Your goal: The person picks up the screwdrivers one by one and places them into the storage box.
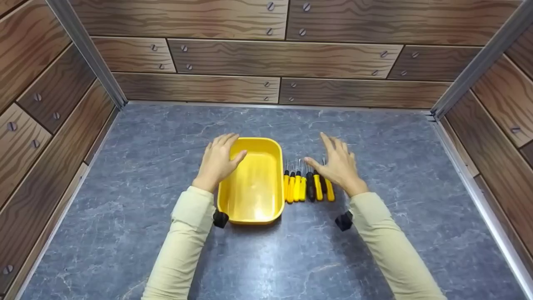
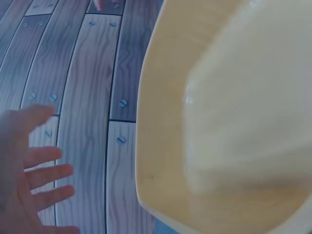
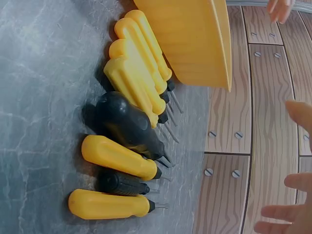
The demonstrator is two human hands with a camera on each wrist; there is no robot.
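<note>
Clearly, from my end, both hands are well apart and raised above the work. In my head view the left hand [image 1: 216,160] hangs by the left rim of a yellow bin [image 1: 252,183], fingers extended and thumb reaching over the bin; the left wrist view shows me a gap between those fingers and the bin. The right hand [image 1: 338,166] hovers by the right end of a row of hand tools [image 1: 297,187], fingers spread and thumb held out. The bin stands upright on the grey marbled tabletop [image 1: 125,216], and the tools lie just to its right, shafts pointing away from the person. I count four yellow handles [image 3: 139,51] nearest the bin, then a thick black handle [image 3: 124,122], another yellow handle [image 3: 117,157], a slimmer black handle [image 3: 122,184] and a last yellow handle [image 3: 109,204]. I cannot tell whether the first touches the bin. Wood-patterned panels [image 1: 233,58] stand behind
</note>
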